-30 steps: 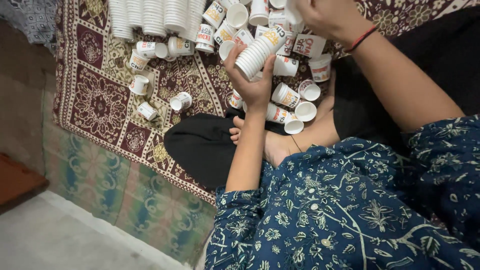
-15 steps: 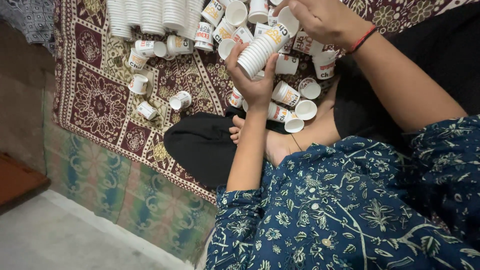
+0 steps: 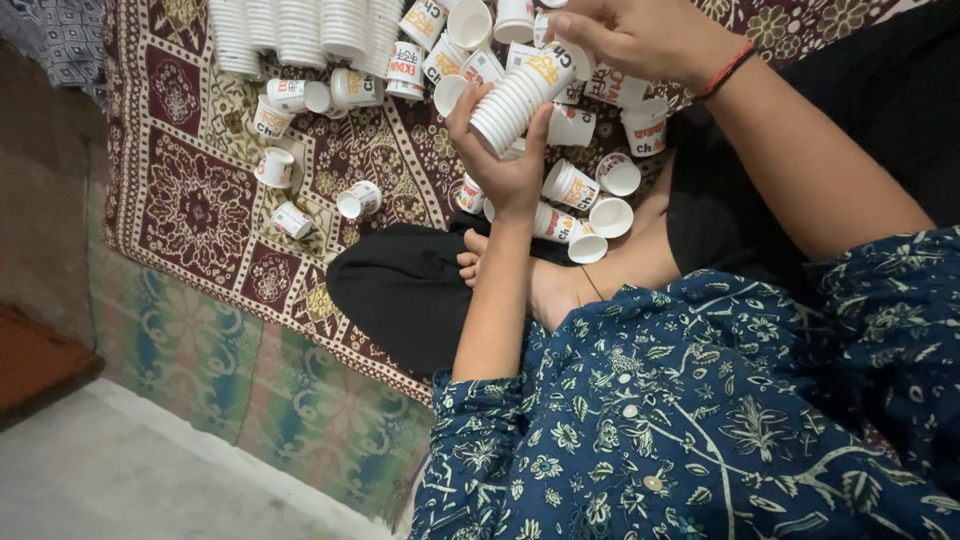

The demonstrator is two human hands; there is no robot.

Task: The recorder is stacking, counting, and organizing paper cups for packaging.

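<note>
My left hand (image 3: 503, 160) grips a stack of nested white paper cups (image 3: 515, 100), held tilted above the carpet. My right hand (image 3: 630, 35) is at the top end of that stack, its fingers closed on the outermost printed cup (image 3: 545, 66). Loose white printed paper cups (image 3: 585, 190) lie scattered on the carpet just below and around both hands, some on their sides. A bare foot (image 3: 475, 258) and black-trousered knee (image 3: 410, 295) sit under my left forearm.
Tall stacks of white cups (image 3: 300, 30) stand in a row at the top left. More single cups (image 3: 290, 165) lie apart on the maroon patterned carpet (image 3: 190, 200). A green floral cloth (image 3: 250, 380) edges the carpet, with grey floor (image 3: 120, 480) beyond it.
My right hand has come down onto the top of the stack with a printed cup. The left hand has kept the stack in about the same place.
</note>
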